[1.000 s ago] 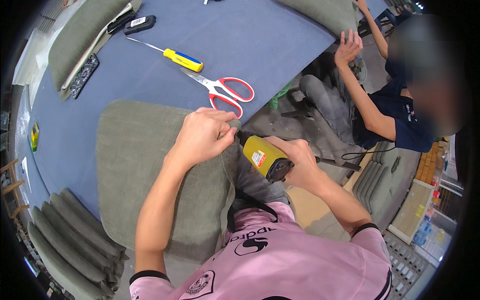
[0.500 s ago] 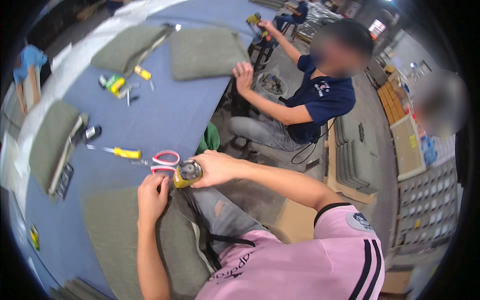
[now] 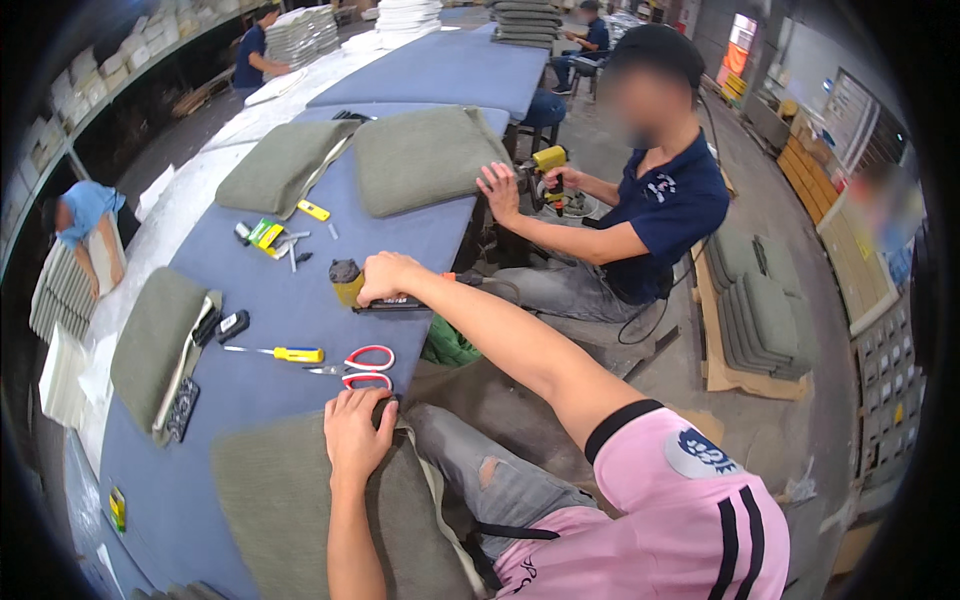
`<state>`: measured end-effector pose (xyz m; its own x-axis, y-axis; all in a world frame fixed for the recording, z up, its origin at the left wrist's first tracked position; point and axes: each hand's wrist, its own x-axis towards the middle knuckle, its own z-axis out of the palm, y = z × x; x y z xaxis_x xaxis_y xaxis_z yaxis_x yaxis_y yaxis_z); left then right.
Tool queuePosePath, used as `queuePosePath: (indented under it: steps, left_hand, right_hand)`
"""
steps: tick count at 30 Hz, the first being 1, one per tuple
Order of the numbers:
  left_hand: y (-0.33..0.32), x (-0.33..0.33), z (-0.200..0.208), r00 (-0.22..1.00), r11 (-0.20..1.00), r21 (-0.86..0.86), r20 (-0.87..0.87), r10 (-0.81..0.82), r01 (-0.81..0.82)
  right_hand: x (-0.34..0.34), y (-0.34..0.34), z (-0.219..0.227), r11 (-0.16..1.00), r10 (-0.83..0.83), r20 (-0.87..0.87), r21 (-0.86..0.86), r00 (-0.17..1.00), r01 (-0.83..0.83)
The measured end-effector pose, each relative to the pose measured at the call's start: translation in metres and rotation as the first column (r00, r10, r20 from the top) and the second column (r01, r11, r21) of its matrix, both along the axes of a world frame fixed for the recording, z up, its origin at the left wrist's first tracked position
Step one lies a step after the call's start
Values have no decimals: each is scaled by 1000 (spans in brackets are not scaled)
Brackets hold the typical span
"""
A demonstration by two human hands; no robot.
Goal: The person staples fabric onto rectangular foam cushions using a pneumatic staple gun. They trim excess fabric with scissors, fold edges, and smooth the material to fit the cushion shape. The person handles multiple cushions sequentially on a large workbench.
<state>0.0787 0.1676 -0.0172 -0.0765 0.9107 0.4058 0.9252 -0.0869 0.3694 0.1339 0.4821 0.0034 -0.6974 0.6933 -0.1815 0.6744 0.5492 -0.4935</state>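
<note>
Cushion in grey-green fabric (image 3: pixel 280 480) lies at the near edge of the worktop (image 3: pixel 165 490), beside the person's lap, its pale-lined edge facing the torn grey jeans (image 3: pixel 455 460). The left hand (image 3: pixel 355 430) grasps its far right corner, fingers bent over the edge. Judging by its rounded outline, it should be light and soft, giving under pressure, and its ribbed cloth should grip rather than slip. A flat palm beneath with fingers over a corner would suit it; the loose edge looks a poor handhold, since the cloth may stretch.

Further off, the right hand (image 3: pixel 392 278) is closed around the yellow staple gun (image 3: pixel 347 285), which sits at the worktop's right edge. That tool is probably dense and stiff — heavy toward its rounded yellow end — so the grip body is the place to hold it, clear of the nose. Between the hands lie red-and-white scissors (image 3: pixel 346 370) and a yellow screwdriver (image 3: pixel 298 354).
</note>
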Motion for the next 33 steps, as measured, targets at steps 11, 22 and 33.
queuePosePath:
  steps: [11, 22, 33]
  left_hand:
    - [2, 4, 3, 1000, 999, 33, -15, 7, -7]
    - [0, 7, 2, 999, 1000, 21, -32, 9, -8]
    - [-1, 9, 4, 1000, 999, 51, -23, 15, -14]
  right_hand:
    - [2, 6, 14, 1000, -8, 25, -8, 1000, 8]
    - [4, -1, 10, 995, 0, -8, 102, 1000, 1]
    - [2, -2, 16, 997, 7, -8, 72, 1000, -7]
